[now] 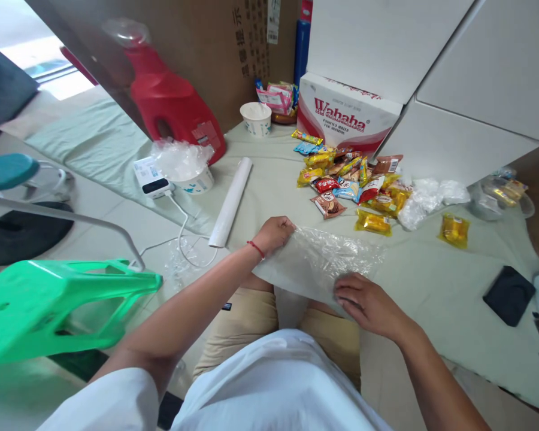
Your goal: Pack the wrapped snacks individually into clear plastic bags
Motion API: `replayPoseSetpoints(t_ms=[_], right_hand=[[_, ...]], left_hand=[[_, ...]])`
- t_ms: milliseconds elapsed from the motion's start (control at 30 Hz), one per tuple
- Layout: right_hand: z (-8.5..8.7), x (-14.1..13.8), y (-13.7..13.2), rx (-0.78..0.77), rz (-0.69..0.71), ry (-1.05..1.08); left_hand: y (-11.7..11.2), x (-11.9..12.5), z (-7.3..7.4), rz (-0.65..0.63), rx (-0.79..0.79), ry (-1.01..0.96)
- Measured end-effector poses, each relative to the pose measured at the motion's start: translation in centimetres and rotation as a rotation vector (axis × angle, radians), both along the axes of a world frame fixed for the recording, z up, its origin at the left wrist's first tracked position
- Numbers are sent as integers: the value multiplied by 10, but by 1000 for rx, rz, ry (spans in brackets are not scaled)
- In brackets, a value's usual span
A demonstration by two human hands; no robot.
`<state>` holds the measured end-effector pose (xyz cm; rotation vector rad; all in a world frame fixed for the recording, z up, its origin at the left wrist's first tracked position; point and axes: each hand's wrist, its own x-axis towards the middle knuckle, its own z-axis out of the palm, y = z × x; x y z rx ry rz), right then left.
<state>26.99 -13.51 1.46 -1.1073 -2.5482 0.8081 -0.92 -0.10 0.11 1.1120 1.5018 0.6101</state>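
A clear plastic bag point(323, 260) lies stretched across the near edge of the pale green cloth point(431, 281), above my knees. My left hand point(275, 232), with a red cord at the wrist, is closed on the bag's far left corner. My right hand point(363, 299) pinches the bag's near edge, fingers curled on the film. A pile of wrapped snacks point(350, 182) lies beyond the bag, apart from both hands. Two yellow packets point(374, 221) point(454, 229) lie nearest to the bag.
A white roll point(231, 200) lies left of the bag. A red detergent jug point(170, 102), a bowl with plastic film point(186, 167), a power bank point(151, 177) with cable, a Wahaha carton point(345, 114), a black wallet point(508, 294) and a green stool point(58, 305) surround the cloth.
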Motion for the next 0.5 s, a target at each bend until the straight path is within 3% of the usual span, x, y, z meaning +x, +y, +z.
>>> replayPoseSetpoints(t_ms=[133,233,367,433,500], right_hand=[[-9,12,5,39,-169,59],[-3,5,21,116,-285,-13],[5,-19,40,155,-286,-160],[3,-30,44,154,-260,-228],[-3,-40,47,149,-287,-279]], left_hand=[[2,-2,-3,3,-34,-45],[0,-4,-4,143,88,-23],[-30,-5,9,371,686,263],[-56,1,20,287,998,327],[-82,14,25,34,1174,326]])
